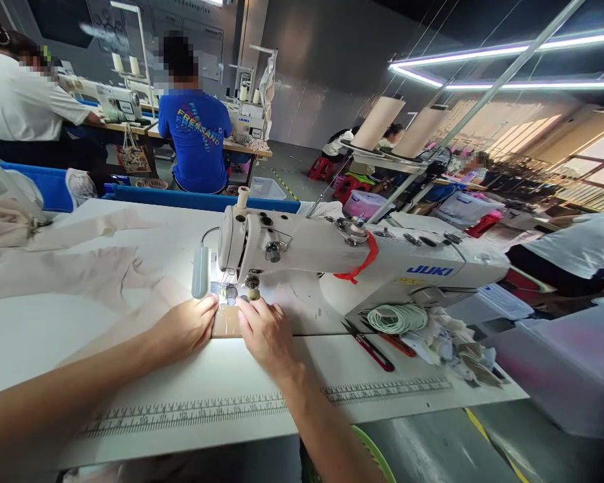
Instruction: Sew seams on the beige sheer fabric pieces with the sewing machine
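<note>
1. The left hand point(184, 329) lies loosely curled, not gripping, its fingertips pressing the beige cloth piece point(226, 323).
2. The right hand point(266, 333) rests flat and open on the piece's other edge.
3. The beige cloth piece sits below the sewing machine point(332, 255) head, on the table point(221, 382).

Red-handled scissors point(378, 356) lie beside a cord coil point(395, 317); a blue-shirted person point(196, 134) sits beyond.

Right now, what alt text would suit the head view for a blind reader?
A left hand and right hand press a beige fabric piece flat at the needle of a white Juki sewing machine; red-handled scissors lie to its right.
</note>
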{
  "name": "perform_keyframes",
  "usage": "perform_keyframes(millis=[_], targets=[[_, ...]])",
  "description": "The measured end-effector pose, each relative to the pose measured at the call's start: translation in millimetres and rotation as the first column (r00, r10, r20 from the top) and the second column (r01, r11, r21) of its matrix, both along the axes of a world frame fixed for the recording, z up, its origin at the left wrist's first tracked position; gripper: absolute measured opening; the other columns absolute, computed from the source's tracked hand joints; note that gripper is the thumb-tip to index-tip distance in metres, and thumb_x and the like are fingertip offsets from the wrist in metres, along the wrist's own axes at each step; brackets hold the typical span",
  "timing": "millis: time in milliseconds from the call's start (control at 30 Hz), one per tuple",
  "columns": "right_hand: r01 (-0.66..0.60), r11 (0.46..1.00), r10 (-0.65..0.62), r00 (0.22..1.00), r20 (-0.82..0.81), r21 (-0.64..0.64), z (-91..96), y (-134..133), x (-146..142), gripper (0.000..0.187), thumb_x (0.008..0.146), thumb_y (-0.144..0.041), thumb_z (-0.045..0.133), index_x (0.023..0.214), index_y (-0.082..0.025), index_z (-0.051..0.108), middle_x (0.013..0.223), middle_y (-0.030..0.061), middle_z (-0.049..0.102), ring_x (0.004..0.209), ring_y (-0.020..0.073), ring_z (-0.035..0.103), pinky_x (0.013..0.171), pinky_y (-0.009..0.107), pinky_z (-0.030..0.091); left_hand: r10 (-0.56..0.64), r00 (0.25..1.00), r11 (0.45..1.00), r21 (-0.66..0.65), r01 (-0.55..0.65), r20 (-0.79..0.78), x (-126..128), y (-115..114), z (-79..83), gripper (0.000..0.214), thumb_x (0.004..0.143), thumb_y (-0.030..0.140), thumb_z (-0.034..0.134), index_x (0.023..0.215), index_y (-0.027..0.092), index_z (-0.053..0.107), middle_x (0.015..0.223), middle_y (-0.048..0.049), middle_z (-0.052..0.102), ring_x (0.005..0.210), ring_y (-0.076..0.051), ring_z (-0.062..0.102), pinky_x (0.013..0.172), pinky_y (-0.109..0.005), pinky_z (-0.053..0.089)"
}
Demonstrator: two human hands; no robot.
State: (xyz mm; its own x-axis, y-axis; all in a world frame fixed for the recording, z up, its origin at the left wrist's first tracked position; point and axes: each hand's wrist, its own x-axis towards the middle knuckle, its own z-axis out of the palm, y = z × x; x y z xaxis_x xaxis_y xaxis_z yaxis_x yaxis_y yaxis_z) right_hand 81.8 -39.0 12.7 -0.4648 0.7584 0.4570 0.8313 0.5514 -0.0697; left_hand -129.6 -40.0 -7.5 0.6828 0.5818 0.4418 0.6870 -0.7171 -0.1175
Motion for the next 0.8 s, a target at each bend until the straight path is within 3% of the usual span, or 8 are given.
perform_keyframes(millis=[267, 400, 500, 600, 733, 800], targets=[[0.017, 1.000, -0.017, 1.000, 0.003, -0.026, -2.7, -1.4, 2.1, 0.024, 0.095, -0.019, 0.047, 0.108, -0.021, 0.067, 0.083, 0.0036, 0.065, 0.070, 0.0164, 0.057, 0.069, 0.033, 0.036, 0.010, 1.000, 1.000, -0.001, -0.010, -0.028, -1.1, 5.6, 0.5, 0.040, 0.093, 0.014, 0.031, 0.110, -0.002, 0.063, 0.106, -0.0223, 0.067, 0.100, -0.029, 0.065, 0.082, -0.039, 0.060], [0.000, 0.999, -0.001, 1.000, -0.027, -0.042, -2.8, -2.4, 3.1, 0.024, 0.096, -0.019, 0.046, 0.107, -0.021, 0.067, 0.084, 0.0041, 0.067, 0.071, 0.0170, 0.059, 0.070, 0.032, 0.038, 0.020, 0.999, 1.000, 0.012, -0.019, -0.051, -0.6, 5.3, 1.9, 0.038, 0.093, 0.014, 0.031, 0.109, 0.002, 0.064, 0.106, -0.0197, 0.067, 0.100, -0.028, 0.065, 0.081, -0.038, 0.060], [-0.024, 0.990, 0.001, 0.987, -0.158, -0.139, 0.9, 3.1, 3.2, 0.023, 0.096, -0.021, 0.045, 0.104, -0.019, 0.067, 0.087, 0.0050, 0.069, 0.075, 0.0174, 0.062, 0.069, 0.029, 0.040, -0.016, 0.999, 1.000, 0.026, 0.017, -0.052, -0.6, 5.4, 2.9, 0.037, 0.093, 0.013, 0.031, 0.102, 0.003, 0.066, 0.102, -0.0200, 0.068, 0.095, -0.027, 0.065, 0.080, -0.039, 0.060], [0.000, 0.958, -0.079, 0.962, -0.262, -0.286, 9.0, 16.3, 0.9, 0.023, 0.097, -0.024, 0.043, 0.094, -0.018, 0.064, 0.077, 0.0037, 0.069, 0.068, 0.0157, 0.061, 0.061, 0.025, 0.039, -0.025, 0.999, 0.999, 0.035, 0.027, -0.044, -1.8, 6.5, 1.4, 0.036, 0.093, 0.015, 0.032, 0.102, 0.005, 0.066, 0.104, -0.0201, 0.067, 0.093, -0.026, 0.065, 0.080, -0.039, 0.059], [0.080, 0.923, -0.183, 0.952, -0.245, -0.378, 18.7, 30.2, -2.9, 0.033, 0.098, -0.026, 0.041, 0.069, -0.020, 0.056, 0.058, 0.0000, 0.060, 0.054, 0.0127, 0.053, 0.055, 0.023, 0.033, -0.007, 0.997, 0.998, 0.057, 0.011, -0.071, -3.0, 8.1, -0.7, 0.035, 0.093, 0.016, 0.033, 0.105, 0.007, 0.065, 0.106, -0.0180, 0.067, 0.092, -0.023, 0.065, 0.077, -0.035, 0.059], [0.087, 0.924, -0.189, 0.950, -0.247, -0.373, 19.0, 30.0, -2.8, 0.034, 0.098, -0.027, 0.040, 0.069, -0.020, 0.056, 0.056, -0.0001, 0.058, 0.053, 0.0122, 0.052, 0.054, 0.022, 0.032, -0.014, 0.997, 0.997, 0.077, 0.019, -0.071, -2.7, 8.4, 0.1, 0.036, 0.093, 0.016, 0.033, 0.103, 0.007, 0.065, 0.104, -0.0180, 0.068, 0.093, -0.024, 0.065, 0.074, -0.033, 0.059]])
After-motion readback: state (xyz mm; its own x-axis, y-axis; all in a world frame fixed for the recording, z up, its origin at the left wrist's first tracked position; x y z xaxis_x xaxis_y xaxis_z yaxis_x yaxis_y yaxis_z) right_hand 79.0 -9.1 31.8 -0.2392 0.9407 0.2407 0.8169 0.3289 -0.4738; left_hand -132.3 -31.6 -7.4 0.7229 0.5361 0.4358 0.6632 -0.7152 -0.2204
